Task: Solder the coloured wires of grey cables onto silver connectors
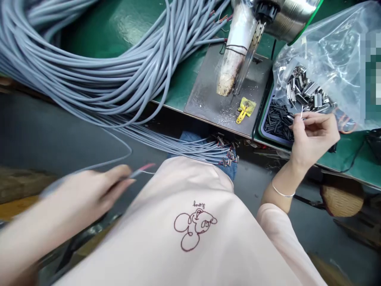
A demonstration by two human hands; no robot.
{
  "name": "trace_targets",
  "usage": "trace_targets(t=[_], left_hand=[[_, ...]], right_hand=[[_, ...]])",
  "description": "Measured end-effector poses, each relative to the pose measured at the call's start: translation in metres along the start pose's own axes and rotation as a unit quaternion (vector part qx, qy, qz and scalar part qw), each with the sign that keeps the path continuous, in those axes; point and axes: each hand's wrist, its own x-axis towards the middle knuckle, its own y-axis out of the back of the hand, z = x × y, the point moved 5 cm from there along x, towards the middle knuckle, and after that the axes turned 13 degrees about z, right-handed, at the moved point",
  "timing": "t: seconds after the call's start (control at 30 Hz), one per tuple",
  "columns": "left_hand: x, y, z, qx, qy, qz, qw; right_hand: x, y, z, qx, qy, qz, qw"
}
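Cable end point(137, 172) pinched in left hand point(102, 188); right hand point(316, 135) pinches thin piece point(301, 113) near tray point(274, 138) of black tubes point(276, 119).

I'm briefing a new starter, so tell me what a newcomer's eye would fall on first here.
First, the thick looped bundle of round grey cables, sweeping across the upper left. Next, near the top centre, a pale tubular tool with a scorched brown end slants over a flat grey board. Then, at the right, the right hand pinches a thin light-coloured piece by a clear plastic bag of silver metal connectors.
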Motion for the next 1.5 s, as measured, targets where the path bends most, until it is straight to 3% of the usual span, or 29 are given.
trace_targets(t=[0.03,0.07,0.13,0.2,0.27,0.33,0.4,0.5,0.7,0.9,1.0,1.13,1.2,1.33,1.4,1.5], left_hand=[[-0.004,-0.016,-0.022,0.072,0.099,-0.080,0.989],[-0.008,-0.030,-0.040,0.071,0.185,-0.086,0.976],[-0.008,-0.057,-0.061,-0.068,0.250,0.036,0.965],[-0.005,-0.094,-0.066,-0.223,0.280,0.054,0.932],[0.005,-0.127,-0.055,-0.341,0.309,0.011,0.888],[0.022,-0.149,-0.029,-0.404,0.298,-0.059,0.863],[0.043,-0.160,0.000,-0.428,0.253,-0.104,0.861],[0.068,-0.174,0.032,-0.408,0.193,-0.173,0.875],[0.078,-0.210,0.062,-0.390,0.148,-0.246,0.875],[0.077,-0.230,0.072,-0.385,0.123,-0.246,0.881],[0.080,-0.234,0.072,-0.390,0.108,-0.231,0.885],[0.080,-0.236,0.074,-0.396,0.082,-0.224,0.887],[0.079,-0.236,0.076,-0.394,0.072,-0.222,0.889],[0.079,-0.234,0.079,-0.386,0.056,-0.210,0.897],[0.079,-0.234,0.078,-0.378,0.051,-0.206,0.901],[0.077,-0.235,0.077,-0.369,0.040,-0.217,0.903]], right_hand=[[0.000,-0.001,0.001,0.014,-0.008,-0.004,1.000],[0.000,-0.002,0.002,0.031,-0.017,-0.008,0.999],[0.002,-0.005,0.003,0.063,-0.033,-0.018,0.997],[0.007,-0.006,0.005,0.078,-0.037,-0.024,0.996],[0.014,-0.006,0.007,0.078,-0.031,-0.028,0.996],[0.020,-0.007,0.009,0.060,-0.019,-0.039,0.997],[0.023,-0.007,0.009,0.006,0.006,-0.051,0.999],[0.025,-0.004,0.006,-0.079,0.060,-0.020,0.995],[0.021,0.011,-0.015,-0.146,0.120,0.028,0.982],[-0.006,0.015,-0.064,0.003,0.070,0.042,0.997],[-0.033,0.000,-0.078,0.090,0.008,-0.019,0.996],[-0.060,-0.024,-0.074,0.160,-0.054,-0.090,0.982],[-0.065,-0.029,-0.070,0.156,-0.030,-0.066,0.985],[-0.066,-0.027,-0.073,0.099,0.092,-0.013,0.991],[-0.068,-0.026,-0.077,0.082,0.129,-0.019,0.988],[-0.071,-0.028,-0.082,0.090,0.121,-0.044,0.988]])
